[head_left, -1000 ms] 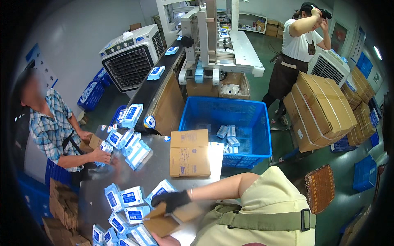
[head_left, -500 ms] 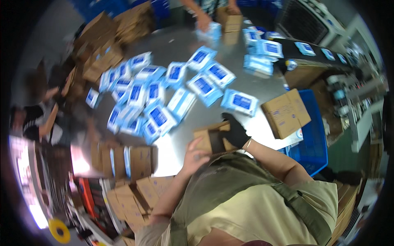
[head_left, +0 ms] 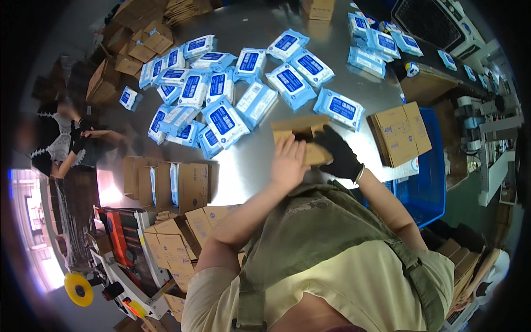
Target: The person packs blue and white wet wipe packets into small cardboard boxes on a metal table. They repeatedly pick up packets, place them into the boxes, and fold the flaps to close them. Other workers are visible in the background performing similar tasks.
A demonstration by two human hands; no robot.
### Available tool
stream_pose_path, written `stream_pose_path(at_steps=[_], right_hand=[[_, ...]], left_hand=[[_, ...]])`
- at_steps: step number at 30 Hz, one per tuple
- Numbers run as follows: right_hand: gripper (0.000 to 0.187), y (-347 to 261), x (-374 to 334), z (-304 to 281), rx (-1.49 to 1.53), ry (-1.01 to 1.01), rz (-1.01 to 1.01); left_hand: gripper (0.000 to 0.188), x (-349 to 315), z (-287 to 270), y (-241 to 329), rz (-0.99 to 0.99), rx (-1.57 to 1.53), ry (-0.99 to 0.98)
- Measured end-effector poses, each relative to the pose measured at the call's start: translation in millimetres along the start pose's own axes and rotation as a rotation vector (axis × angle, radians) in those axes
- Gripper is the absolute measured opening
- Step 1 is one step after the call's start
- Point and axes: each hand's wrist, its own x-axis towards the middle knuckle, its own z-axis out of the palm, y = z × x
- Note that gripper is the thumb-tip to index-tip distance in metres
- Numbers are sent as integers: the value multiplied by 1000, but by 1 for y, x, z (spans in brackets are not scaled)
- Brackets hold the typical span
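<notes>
Gripping the open carton (head_left: pixel 316 155), the black-gloved right hand (head_left: pixel 341 156) curls round its right side, right here by the table's (head_left: pixel 229 180) near edge! Bare left hand (head_left: pixel 289 163) presses extended fingers across its front; whether it's clasping, I can't tell.

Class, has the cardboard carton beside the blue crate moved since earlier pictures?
No: against the blue plastic crate, the cardboard carton shows no clear shift; the view swung.

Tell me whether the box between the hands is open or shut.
Open: the cardboard box has its far flap unclosed, and its dark inside shows between left hand and right hand.
</notes>
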Motion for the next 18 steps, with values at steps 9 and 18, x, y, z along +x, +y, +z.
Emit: stream_pose_path(at_steps=[9, 18], right_hand=[[50, 6, 40, -13, 65, -122, 634], [83, 25, 71, 1, 381, -675, 277]], left_hand=[[40, -32, 65, -51, -1161, -1793, -142], [22, 10, -15, -49, -809, -105, -127]])
